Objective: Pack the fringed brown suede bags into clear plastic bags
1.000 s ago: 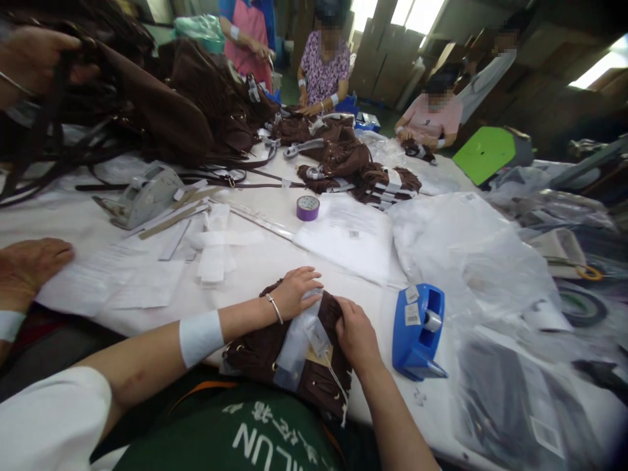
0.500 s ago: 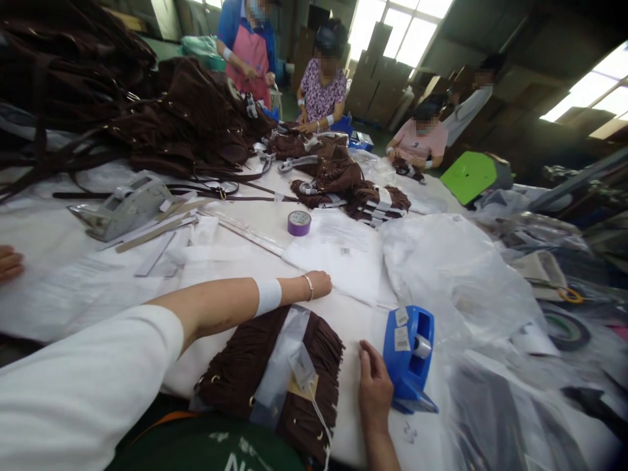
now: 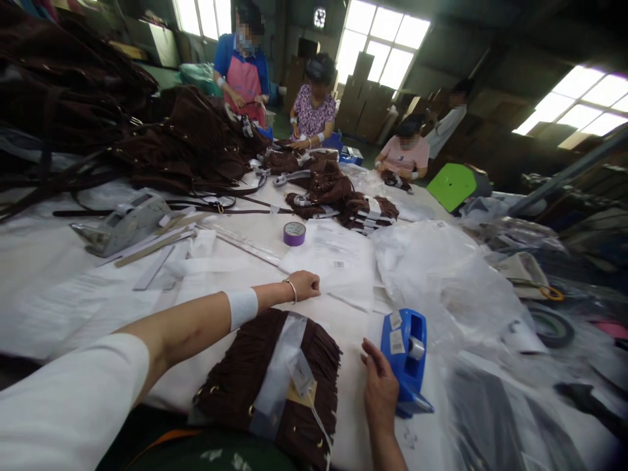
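From here I count two hands: one left hand (image 3: 305, 285) and one right hand (image 3: 380, 383). I get one bracelet (image 3: 294, 294) and one wristband (image 3: 241, 309) on the left arm; one bag (image 3: 233, 376) up front with one white tag (image 3: 301, 373); one blue dispenser (image 3: 399, 360) and one grey dispenser (image 3: 128, 224); two labels (image 3: 396, 341); one purple roll (image 3: 294, 240); one green panel (image 3: 451, 186); four co-workers (image 3: 314, 112); three windows (image 3: 383, 39). The heaped bags (image 3: 179, 140) I can't count.

The left arm (image 3: 186, 333) wears a white sleeve (image 3: 73, 399), a broad pale forearm band (image 3: 241, 309) and a thin silvery bangle (image 3: 293, 291). A dark green garment (image 3: 191, 454) bears white markings (image 3: 240, 462), with an orange strip (image 3: 169, 436) alongside.
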The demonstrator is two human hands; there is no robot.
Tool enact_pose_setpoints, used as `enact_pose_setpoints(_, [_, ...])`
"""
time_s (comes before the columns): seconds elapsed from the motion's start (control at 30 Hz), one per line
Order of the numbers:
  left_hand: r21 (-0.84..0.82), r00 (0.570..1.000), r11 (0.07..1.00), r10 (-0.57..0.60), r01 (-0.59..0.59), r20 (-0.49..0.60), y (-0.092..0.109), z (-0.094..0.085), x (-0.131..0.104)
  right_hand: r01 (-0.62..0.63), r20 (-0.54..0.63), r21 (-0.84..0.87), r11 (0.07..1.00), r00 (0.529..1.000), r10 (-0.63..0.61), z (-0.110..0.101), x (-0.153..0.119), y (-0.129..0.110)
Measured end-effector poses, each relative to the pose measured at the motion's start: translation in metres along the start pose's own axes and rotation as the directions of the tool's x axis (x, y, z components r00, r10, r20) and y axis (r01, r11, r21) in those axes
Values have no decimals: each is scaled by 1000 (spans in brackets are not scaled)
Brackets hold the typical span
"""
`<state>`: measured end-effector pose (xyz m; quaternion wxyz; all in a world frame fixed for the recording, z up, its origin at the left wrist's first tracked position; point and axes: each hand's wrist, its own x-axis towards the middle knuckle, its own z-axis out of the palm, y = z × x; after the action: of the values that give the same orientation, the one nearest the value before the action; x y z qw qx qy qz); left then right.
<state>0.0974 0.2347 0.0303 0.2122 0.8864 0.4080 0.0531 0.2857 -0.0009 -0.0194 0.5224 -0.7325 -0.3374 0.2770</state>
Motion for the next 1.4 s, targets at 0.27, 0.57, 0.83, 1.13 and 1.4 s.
enact_pose_setpoints(0.27, [-82,996,995,58,-64,-64,25,-6,-13,-176,372,122,977,920,119,70,59,-71])
enact_pose_setpoints(0.57, [27,939,994,109,-106,-327,17,-49,-13,-74,292,0,997,954,71,77,61,-69])
enact_pose_setpoints(0.83, [238,869,917,383,-319,-312,60,-41,-44,619,306,-515,593,779,-547,45,49,-144])
enact_pose_setpoints(1.13, [263,986,965,26,18,-163,11,-60,-61,505,297,-697,510,850,-436,39,63,-107])
enact_pose_setpoints(1.4, [-746,865,619,-488,244,-122,-53,-23,-88,-72,-66,297,952,993,96,42,52,-47])
